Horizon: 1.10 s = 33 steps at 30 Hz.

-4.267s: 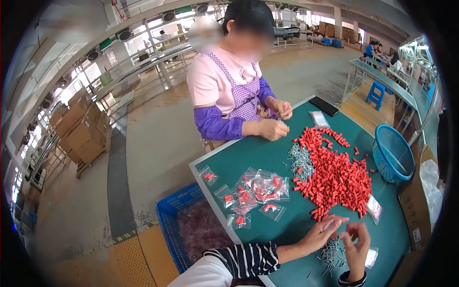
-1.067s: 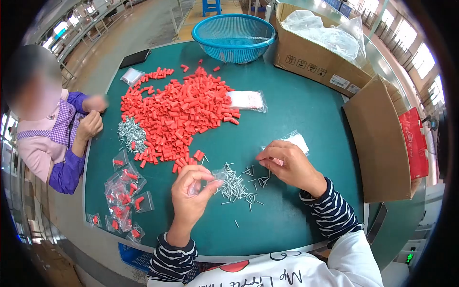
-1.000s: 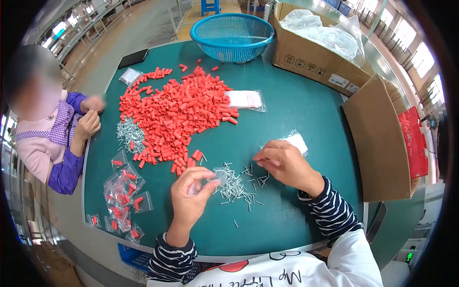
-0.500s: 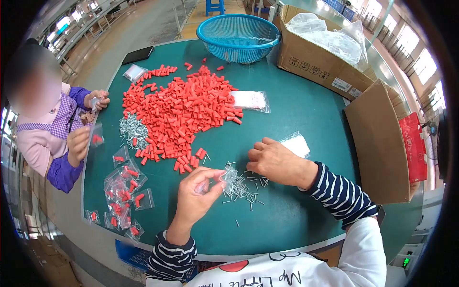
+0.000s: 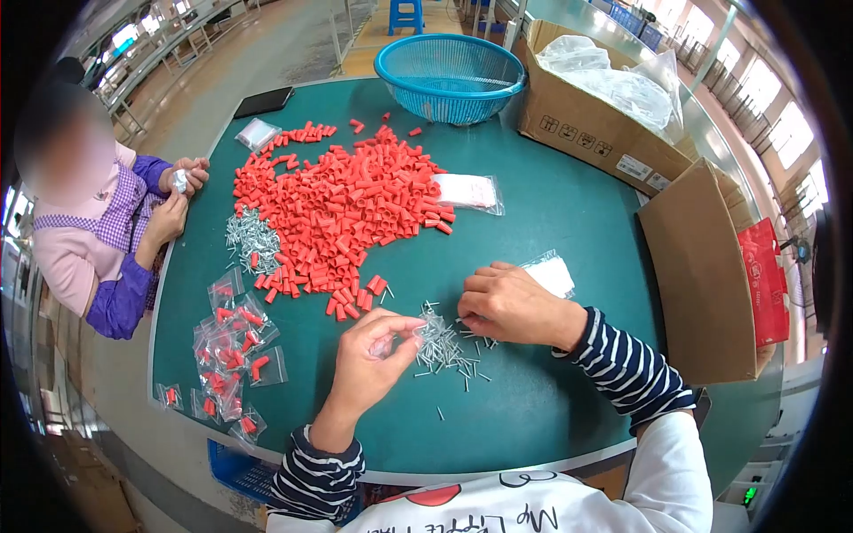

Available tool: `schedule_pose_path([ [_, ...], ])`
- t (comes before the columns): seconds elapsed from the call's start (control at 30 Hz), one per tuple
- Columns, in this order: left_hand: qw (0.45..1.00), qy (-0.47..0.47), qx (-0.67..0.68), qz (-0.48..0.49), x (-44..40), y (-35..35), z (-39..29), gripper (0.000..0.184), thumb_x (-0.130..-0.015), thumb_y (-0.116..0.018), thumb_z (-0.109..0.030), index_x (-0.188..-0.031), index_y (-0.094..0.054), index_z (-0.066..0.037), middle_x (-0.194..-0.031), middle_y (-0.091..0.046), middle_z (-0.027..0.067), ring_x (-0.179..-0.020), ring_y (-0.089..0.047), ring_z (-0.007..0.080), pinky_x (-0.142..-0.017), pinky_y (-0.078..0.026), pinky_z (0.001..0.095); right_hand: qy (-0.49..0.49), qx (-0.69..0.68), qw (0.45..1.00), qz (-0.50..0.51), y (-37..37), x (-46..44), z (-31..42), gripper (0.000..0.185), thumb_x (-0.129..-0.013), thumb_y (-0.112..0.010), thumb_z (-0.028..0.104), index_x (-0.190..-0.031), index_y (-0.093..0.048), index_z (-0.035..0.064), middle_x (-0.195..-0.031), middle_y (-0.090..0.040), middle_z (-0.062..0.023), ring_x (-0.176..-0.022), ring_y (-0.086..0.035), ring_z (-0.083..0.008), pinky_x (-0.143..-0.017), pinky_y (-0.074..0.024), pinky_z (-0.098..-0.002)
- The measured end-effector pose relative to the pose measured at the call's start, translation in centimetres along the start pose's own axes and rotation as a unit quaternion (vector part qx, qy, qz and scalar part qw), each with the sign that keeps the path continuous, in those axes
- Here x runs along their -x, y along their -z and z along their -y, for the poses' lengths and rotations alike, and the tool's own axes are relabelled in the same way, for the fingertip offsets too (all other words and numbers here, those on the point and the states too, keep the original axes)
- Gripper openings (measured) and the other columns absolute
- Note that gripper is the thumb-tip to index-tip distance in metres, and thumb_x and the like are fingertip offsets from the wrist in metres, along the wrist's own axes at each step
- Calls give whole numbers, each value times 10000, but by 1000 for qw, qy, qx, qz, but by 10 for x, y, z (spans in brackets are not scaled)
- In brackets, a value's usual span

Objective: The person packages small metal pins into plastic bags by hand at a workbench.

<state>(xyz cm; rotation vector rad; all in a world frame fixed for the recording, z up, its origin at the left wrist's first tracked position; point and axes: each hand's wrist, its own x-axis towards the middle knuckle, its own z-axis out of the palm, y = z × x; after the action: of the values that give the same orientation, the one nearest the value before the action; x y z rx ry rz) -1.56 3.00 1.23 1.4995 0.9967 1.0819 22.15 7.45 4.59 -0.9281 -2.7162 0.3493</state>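
My left hand [image 5: 371, 355] pinches a small clear plastic bag [image 5: 382, 345] between thumb and fingers; part of the bag is hidden by the palm. Beside it, a loose pile of silver screws [image 5: 449, 354] lies on the green table. My right hand [image 5: 514, 304] rests at the pile's upper right edge, its fingers curled together and pointing down. Whatever those fingertips hold is hidden. Beyond both hands spreads a big heap of red plastic caps [image 5: 342, 204], with a second cluster of screws [image 5: 251, 240] at its left side.
Filled clear bags [image 5: 233, 360] lie at the left edge. Packs of empty bags [image 5: 466, 191] sit near the heap. A blue basket [image 5: 449, 99] and cardboard boxes [image 5: 702, 275] line the far and right sides. A co-worker [image 5: 107, 240] handles a small bag at left.
The co-worker's hands have come together and risen at the left edge. My hands stay nearly where they were, the left still gripping the bag. The view has shifted slightly.
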Motion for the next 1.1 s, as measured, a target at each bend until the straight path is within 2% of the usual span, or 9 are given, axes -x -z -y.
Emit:
schedule_pose_path([
  [0.23, 999, 4, -32, 0, 0, 3, -1, 206, -781, -677, 77, -980, -676, 24, -900, -581, 35, -775, -537, 63, -627, -410, 191, 6, 76, 995, 63, -9, -2, 3, 135, -713, -683, 193, -748, -635, 71, -762, -606, -62, -788, -613, -244, -721, -466, -372],
  [0.37, 1000, 11, -14, 3, 0, 1, -3, 211, -780, -676, 82, -984, -672, 29, -908, -581, 35, -781, -540, 61, -636, -422, 189, -34, 130, 985, 103, -15, -7, 13, 144, -681, -671, 161, -742, -612, 44, -754, -598, -77, -761, -603, -246, -708, -469, -365],
  [0.47, 1000, 25, 1, -3, 0, 2, -2, 211, -779, -683, 56, -986, -677, 14, -890, -597, 41, -790, -567, 87, -675, -447, 214, -54, 24, 997, 48, -16, -3, 6, 115, -696, -682, 120, -758, -626, 41, -770, -608, -66, -750, -597, -203, -703, -471, -330],
  [0.5, 999, 33, 7, -7, 0, 2, -2, 210, -779, -687, 42, -986, -680, 6, -880, -605, 44, -793, -580, 100, -694, -457, 226, -87, -97, 991, -6, -15, 0, 6, 121, -704, -693, 112, -780, -637, 37, -777, -609, -63, -740, -591, -192, -699, -470, -317],
  [0.57, 999, 24, 26, -7, -2, 3, 1, 215, -779, -685, 46, -991, -678, 8, -881, -607, 46, -801, -582, 103, -708, -461, 227, -147, -334, 925, -104, -16, 7, 7, 137, -718, -715, 96, -823, -659, 28, -793, -611, -59, -720, -580, -172, -692, -470, -291],
  [0.7, 999, 28, 45, 4, 0, 1, 3, 226, -778, -681, 54, -1001, -674, 13, -885, -612, 50, -819, -587, 106, -733, -470, 234, -104, -403, 886, -204, -8, 2, 25, 132, -772, -712, 71, -897, -686, 39, -801, -592, -32, -752, -530, -125, -669, -439, -254],
  [0.83, 996, 45, 78, 11, 0, 1, 2, 220, -788, -673, 64, -1003, -673, 18, -913, -617, 51, -837, -589, 106, -750, -479, 238, -49, -366, 910, -187, -12, -5, 31, 191, -787, -711, 63, -977, -699, 47, -824, -604, -36, -763, -546, -132, -654, -441, -256],
  [0.93, 993, 54, 107, 6, 0, 2, 4, 213, -795, -669, 67, -1003, -672, 20, -927, -621, 51, -846, -593, 106, -760, -482, 237, -62, -365, 908, -198, -11, -6, 34, 195, -805, -696, 58, -999, -688, 50, -846, -618, -43, -760, -560, -142, -644, -447, -265],
  [1.1, 994, 66, 87, 4, 0, 1, -1, 204, -801, -670, 61, -1001, -673, 21, -925, -626, 48, -839, -598, 99, -764, -483, 238, -173, -359, 890, -222, -1, 1, 26, 187, -833, -655, 52, -1019, -669, 43, -877, -632, -67, -753, -581, -151, -640, -452, -271],
])
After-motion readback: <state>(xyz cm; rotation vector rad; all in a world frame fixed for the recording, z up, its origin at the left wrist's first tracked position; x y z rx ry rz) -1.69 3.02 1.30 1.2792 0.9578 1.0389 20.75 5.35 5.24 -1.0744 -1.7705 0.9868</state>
